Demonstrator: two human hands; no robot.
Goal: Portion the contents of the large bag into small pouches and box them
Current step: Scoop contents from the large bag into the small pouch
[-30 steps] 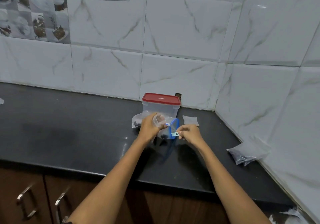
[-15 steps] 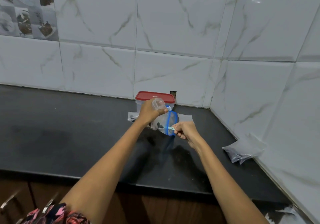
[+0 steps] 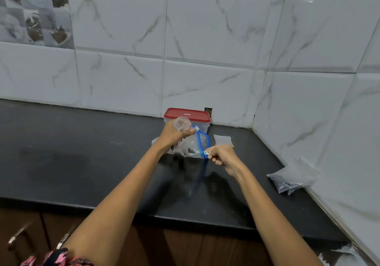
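From the head view, both forearms reach out over the dark counter (image 3: 82, 163), the left hand (image 3: 174, 134) gripping a small pouch (image 3: 182, 123) above the large bag (image 3: 193, 146), the right hand (image 3: 222, 155) pinching its blue zip edge (image 3: 202, 142).

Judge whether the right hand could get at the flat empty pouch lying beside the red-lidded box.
Probably yes: the pouch lies uncovered just beyond the right hand, but that hand would first have to drop the bag's slider.

Glossy black countertop (image 3: 82, 163), clear plastic bag (image 3: 191, 146)
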